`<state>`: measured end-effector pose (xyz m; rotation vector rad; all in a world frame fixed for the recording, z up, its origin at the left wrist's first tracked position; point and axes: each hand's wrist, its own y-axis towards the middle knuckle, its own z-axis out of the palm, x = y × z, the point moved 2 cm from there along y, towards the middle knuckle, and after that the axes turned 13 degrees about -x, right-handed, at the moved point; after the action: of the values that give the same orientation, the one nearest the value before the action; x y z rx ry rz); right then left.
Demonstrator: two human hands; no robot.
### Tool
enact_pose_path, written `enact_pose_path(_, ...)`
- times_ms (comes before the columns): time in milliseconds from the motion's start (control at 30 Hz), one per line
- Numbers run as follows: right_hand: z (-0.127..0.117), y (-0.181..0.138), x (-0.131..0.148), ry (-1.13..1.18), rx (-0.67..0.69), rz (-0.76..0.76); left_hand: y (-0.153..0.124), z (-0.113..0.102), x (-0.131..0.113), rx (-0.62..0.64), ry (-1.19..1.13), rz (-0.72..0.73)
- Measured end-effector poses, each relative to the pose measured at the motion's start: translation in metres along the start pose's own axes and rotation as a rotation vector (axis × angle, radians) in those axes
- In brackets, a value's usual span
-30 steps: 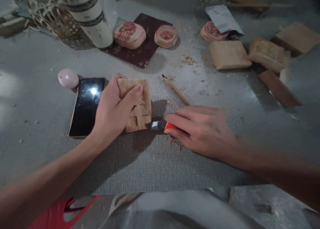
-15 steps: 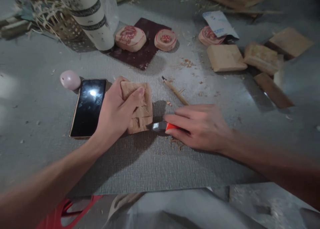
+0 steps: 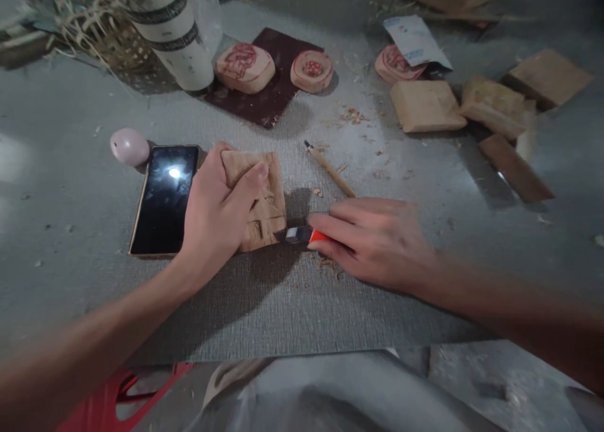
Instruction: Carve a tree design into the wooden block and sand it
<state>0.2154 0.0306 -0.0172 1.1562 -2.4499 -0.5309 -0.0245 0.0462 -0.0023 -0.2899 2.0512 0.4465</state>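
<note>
My left hand (image 3: 219, 209) is closed round a square wooden block (image 3: 272, 196), its thumb lying across the top face. Grooves are cut into that face, partly hidden under the thumb. In my right hand (image 3: 372, 240) is a red-handled utility knife (image 3: 318, 235), held low over the table. Its blade points left and its tip meets the block's lower right edge. Beyond the right hand lies a thin carving tool (image 3: 330, 171) with a wooden handle and a dark tip. Wood shavings (image 3: 329, 266) lie beneath the knife.
Left of the block lie a phone (image 3: 165, 199) and a pink rounded object (image 3: 129, 147). Farther back are a white cylinder (image 3: 174, 42), a dark red sheet (image 3: 264, 108) and red-marked carved pieces (image 3: 245, 67). Several wooden blocks (image 3: 427, 107) sit at right; the table edge (image 3: 283, 358) is near me.
The block, both hands and the knife have shifted very slightly left in view, along with a small shift of the whole scene. Both grips are the same.
</note>
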Motion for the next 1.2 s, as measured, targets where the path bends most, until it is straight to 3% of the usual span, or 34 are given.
enact_pose_path(633,-0.0026,0.0023,-0.0042,0.105,0.067,0.024,-0.0004,0.0015,0.0043,0.03,-0.017,0.02)
enact_pose_path(1200,-0.001,-0.0019,0.0023,-0.005,0.008,0.003,-0.0008,0.0059,0.0093,-0.056,-0.055,0.077)
